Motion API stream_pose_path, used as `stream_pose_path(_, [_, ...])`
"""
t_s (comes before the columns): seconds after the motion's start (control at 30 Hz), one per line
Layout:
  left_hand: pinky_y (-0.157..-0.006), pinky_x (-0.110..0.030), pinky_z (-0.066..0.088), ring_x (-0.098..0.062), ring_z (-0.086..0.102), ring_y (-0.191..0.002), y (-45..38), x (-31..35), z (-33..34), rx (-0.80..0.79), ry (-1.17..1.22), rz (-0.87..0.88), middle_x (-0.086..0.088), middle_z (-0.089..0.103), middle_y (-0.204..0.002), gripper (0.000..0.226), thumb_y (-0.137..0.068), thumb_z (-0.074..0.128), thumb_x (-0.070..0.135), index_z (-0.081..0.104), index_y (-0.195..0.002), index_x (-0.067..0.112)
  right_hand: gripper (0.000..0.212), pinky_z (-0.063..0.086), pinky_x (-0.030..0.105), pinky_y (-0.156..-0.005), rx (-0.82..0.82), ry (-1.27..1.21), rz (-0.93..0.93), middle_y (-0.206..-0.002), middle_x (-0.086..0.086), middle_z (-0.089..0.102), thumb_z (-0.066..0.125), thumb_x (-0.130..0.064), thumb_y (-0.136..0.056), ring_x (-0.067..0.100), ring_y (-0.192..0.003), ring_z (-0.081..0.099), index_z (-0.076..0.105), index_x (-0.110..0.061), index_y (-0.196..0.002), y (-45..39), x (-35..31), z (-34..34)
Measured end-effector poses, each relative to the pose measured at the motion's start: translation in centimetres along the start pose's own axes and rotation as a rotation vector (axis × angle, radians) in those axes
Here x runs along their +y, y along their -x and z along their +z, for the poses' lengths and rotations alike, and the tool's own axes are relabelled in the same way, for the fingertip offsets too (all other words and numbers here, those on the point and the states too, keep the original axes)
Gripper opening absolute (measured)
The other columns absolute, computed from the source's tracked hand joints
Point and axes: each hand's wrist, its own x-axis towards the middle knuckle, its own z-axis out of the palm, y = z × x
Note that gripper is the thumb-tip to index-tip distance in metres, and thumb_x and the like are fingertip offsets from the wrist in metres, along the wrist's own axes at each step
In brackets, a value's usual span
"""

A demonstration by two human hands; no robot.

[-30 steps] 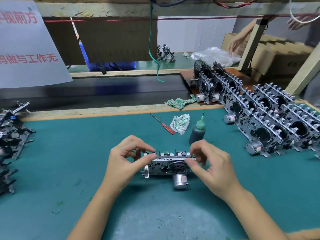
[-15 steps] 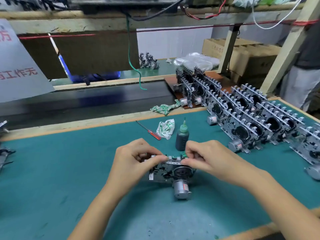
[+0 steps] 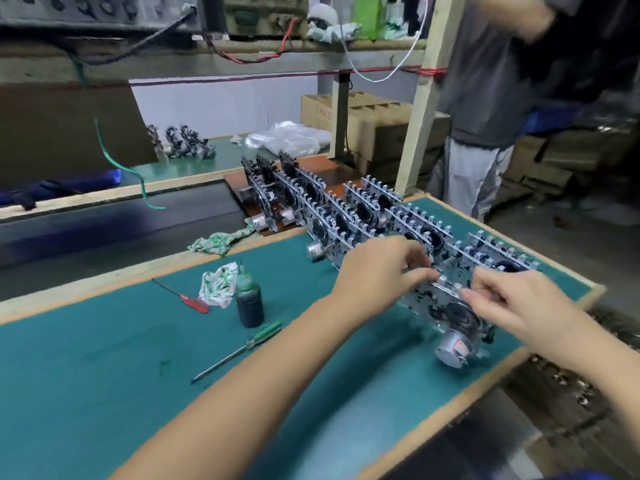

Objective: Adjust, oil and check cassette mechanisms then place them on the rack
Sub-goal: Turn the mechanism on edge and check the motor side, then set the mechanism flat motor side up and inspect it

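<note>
Both hands' grip pinches cassette mechanism [image 3: 453, 311] beside racked mechanisms [image 3: 346, 216].

On my green mat [image 3: 104, 393], a red screwdriver [image 3: 188, 299] lies near the far edge, just beside a crumpled white cloth [image 3: 216, 284]. A green screwdriver [image 3: 242, 348] lies nearer me, tip pointing toward me. A second cloth [image 3: 221, 241], green-patterned, drapes over the wooden strip [image 3: 86, 282] along the mat's far edge. Beyond runs a dark belt [image 3: 114, 230]. On the far bench sits a clear plastic bag [image 3: 287, 138]; behind it stand cardboard boxes [image 3: 374, 123]. A wooden post [image 3: 420, 109] rises at the mat's far corner. Beside it stands a person [image 3: 491, 98] in a grey shirt (head out of frame). A green cable [image 3: 114, 164] hangs from above, left.
</note>
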Motion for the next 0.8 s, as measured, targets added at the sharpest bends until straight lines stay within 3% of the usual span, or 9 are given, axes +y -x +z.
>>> stream_pose_path(0.13, [-0.07, -0.031, 0.04, -0.022, 0.059, -0.1, -2.6, 1.0, 2.2, -0.049, -0.187, 0.072, -0.002, 0.064, -0.108, 0.025, -0.095, 0.052, 0.036, 0.065, -0.109, 0.02, 0.038, 0.032, 0.021, -0.051, 0.03, 0.05, 0.101, -0.045, 0.001, 0.043, 0.06, -0.026, -0.088, 0.008, -0.044, 0.036, 0.034, -0.027, -0.06, -0.3, 2.2, 0.7])
stream_pose_path(0.3, [-0.089, -0.038, 0.046, -0.024, 0.051, -0.117, -3.8, 0.4, 4.0, -0.101, -0.319, 0.132, -0.007, 0.054, -0.127, 0.035, -0.099, 0.043, 0.025, 0.049, -0.131, 0.011, 0.038, 0.038, 0.038, -0.055, 0.045, 0.181, 0.212, -0.049, -0.001, 0.045, 0.052, -0.034, -0.092, 0.025, -0.052, 0.048, 0.03, -0.025, -0.063, -1.6, 2.9, 1.9])
stream_pose_path(0.43, [-0.112, -0.036, 0.028, -0.026, 0.021, -0.142, -3.7, -0.4, 5.7, -0.225, -0.654, 0.233, -0.016, 0.021, -0.155, 0.058, -0.101, 0.037, 0.023, 0.012, -0.149, 0.002, 0.04, 0.033, 0.035, -0.055, 0.061, 0.24, 0.279, -0.051, -0.006, 0.039, 0.052, -0.036, -0.093, 0.028, -0.059, 0.046, 0.026, -0.025, -0.064, -2.1, 3.0, 2.3])
stream_pose_path(0.5, [-0.115, -0.037, 0.021, -0.027, 0.01, -0.146, -3.6, -0.4, 6.1, -0.263, -0.757, 0.227, -0.017, 0.008, -0.158, 0.064, -0.102, 0.034, 0.026, 0.001, -0.15, 0.0, 0.034, 0.03, 0.034, -0.056, 0.069, 0.346, 0.293, -0.054, -0.008, 0.038, 0.051, -0.039, -0.093, 0.028, -0.061, 0.045, 0.034, -0.022, -0.07, -2.2, 2.6, 2.0])
stream_pose_path(0.6, [-0.114, -0.035, 0.022, -0.024, 0.014, -0.145, -2.9, 0.3, 5.4, -0.238, -0.674, 0.237, -0.015, 0.013, -0.158, 0.067, -0.099, 0.039, 0.032, 0.007, -0.15, 0.002, 0.026, 0.027, 0.031, -0.053, 0.191, 0.503, 0.218, -0.071, -0.003, 0.055, 0.057, -0.041, -0.089, 0.03, -0.068, 0.059, 0.047, -0.017, -0.083, -2.2, 0.5, 1.5])
stream_pose_path(0.67, [-0.111, -0.032, 0.024, -0.022, 0.024, -0.14, -1.8, 0.6, 4.0, -0.17, -0.532, 0.235, -0.012, 0.029, -0.151, 0.06, -0.096, 0.044, 0.03, 0.024, -0.146, 0.004, 0.018, 0.032, 0.031, -0.049, 0.272, 0.429, 0.107, -0.071, 0.002, 0.061, 0.062, -0.029, -0.086, 0.032, -0.063, 0.062, 0.053, -0.014, -0.084, -2.0, -1.8, 1.7])
stream_pose_path(0.8, [-0.1, -0.036, 0.036, -0.022, 0.044, -0.121, 4.0, -0.8, 0.3, -0.023, -0.196, 0.091, -0.006, 0.053, -0.128, 0.036, -0.09, 0.054, 0.021, 0.056, -0.122, 0.005, 0.011, 0.037, 0.031, -0.045, 0.288, 0.156, -0.073, -0.053, -0.014, 0.036, 0.062, -0.022, -0.083, 0.026, -0.046, 0.054, 0.054, -0.015, -0.083, -1.6, -7.2, 3.3])
